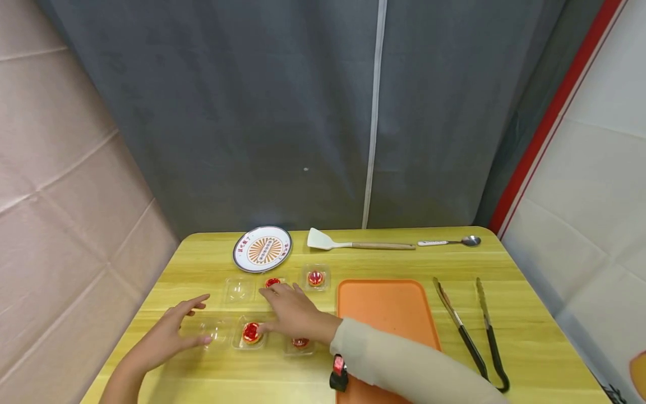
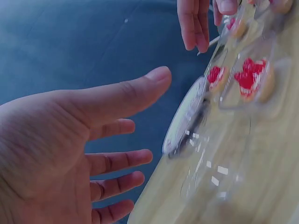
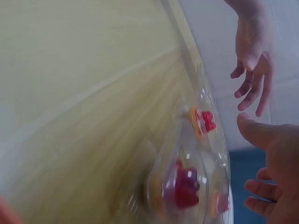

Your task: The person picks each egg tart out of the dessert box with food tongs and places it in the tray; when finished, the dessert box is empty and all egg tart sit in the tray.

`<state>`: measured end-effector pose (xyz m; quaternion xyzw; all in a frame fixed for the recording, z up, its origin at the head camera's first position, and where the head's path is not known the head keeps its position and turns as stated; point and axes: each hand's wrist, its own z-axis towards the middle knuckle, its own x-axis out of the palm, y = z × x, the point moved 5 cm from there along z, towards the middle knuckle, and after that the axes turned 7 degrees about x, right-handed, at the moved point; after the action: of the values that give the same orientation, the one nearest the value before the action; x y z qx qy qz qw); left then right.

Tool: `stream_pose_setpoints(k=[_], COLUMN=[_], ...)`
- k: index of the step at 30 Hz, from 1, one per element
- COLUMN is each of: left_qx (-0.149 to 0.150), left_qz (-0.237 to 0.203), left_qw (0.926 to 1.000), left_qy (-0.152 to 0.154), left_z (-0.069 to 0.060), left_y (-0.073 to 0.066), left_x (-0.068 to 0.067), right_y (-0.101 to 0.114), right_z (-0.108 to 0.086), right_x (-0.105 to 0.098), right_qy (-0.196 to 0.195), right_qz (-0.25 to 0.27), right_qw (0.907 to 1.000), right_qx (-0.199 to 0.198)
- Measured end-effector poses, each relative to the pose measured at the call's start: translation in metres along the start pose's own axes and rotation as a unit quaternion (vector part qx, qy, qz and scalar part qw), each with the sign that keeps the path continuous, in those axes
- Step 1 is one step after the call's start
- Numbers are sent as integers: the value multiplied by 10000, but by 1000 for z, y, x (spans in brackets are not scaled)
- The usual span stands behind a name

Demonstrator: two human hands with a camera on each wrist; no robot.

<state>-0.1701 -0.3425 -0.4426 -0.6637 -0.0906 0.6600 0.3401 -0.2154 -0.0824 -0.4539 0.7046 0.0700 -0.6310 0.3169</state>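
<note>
Toward the table's left side, my left hand (image 1: 164, 339) hovers with fingers spread and holds nothing. Nearest to it is a clear plastic lid or tray half (image 1: 216, 332), which shows no tart inside. Beside that sits a small red-topped tart (image 1: 251, 333) in a clear plastic box. My right hand (image 1: 292, 311) reaches across above the boxes, palm down, with nothing seen in its grasp. It partly covers another tart (image 1: 273, 281) behind it. Under the right wrist lies a boxed tart (image 1: 300, 343), glossy beneath clear plastic. Farther back is one more boxed tart (image 1: 315, 278).
Another clear plastic half (image 1: 239, 289) lies behind the left boxes. A patterned plate (image 1: 247, 259), a white spatula (image 1: 323, 241) and a spoon (image 1: 471, 240) line the back. An orange tray (image 1: 383, 300) is under the right forearm; black-handled tongs (image 1: 471, 342) lie to its right.
</note>
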Motion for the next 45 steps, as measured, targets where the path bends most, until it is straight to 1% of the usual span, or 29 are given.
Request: stream_pose_setpoints(k=[2,6,8,11,15,19,21,24,27,30,33,36,38,42,45], left_qx=[-3,43,145,276,462,641,742,852,844,790,677,654,726,932,1017], left_qz=[-88,-80,-30,-2,-220,-510,-533,-399,-131,181,415,643,844,1176,1221], left_qw=[9999,9999,9999,9994,9978,9946,9931,9918,9924,9927,9913,9875,9843,9798,9802], left_qy=[56,76,86,191,411,632,735,859,881,895,1048,1279,1373,1320,1180], left_z=[9,32,46,69,99,124,135,151,165,176,184,190,192,195,195], left_y=[-6,-19,-29,-46,-65,-76,-80,-86,-91,-94,-94,-92,-90,-87,-87], left_x=[2,7,11,18,30,46,57,74,91,104,114,123,128,134,135], right_y=[-9,-29,-40,-57,-77,-96,-105,-117,-127,-134,-138,-139,-138,-139,-139], right_z=[-3,-9,-12,-17,-21,-20,-18,-15,-12,-8,-5,-4,-3,0,1], right_x=[-3,-12,-18,-26,-34,-35,-34,-34,-34,-32,-27,-24,-22,-20,-18], right_qy=[-71,-222,-272,-351,-466,-534,-554,-594,-600,-508,-395,-349,-349,-359,-406], right_qz=[84,200,278,448,674,635,593,593,575,537,508,501,478,332,179], right_qw=[9999,9994,9991,9983,9965,9963,9964,9961,9961,9968,9975,9977,9978,9985,9988], right_qx=[-66,-192,-180,-134,-178,-244,-250,-289,-301,-295,-291,-300,-296,-244,-223])
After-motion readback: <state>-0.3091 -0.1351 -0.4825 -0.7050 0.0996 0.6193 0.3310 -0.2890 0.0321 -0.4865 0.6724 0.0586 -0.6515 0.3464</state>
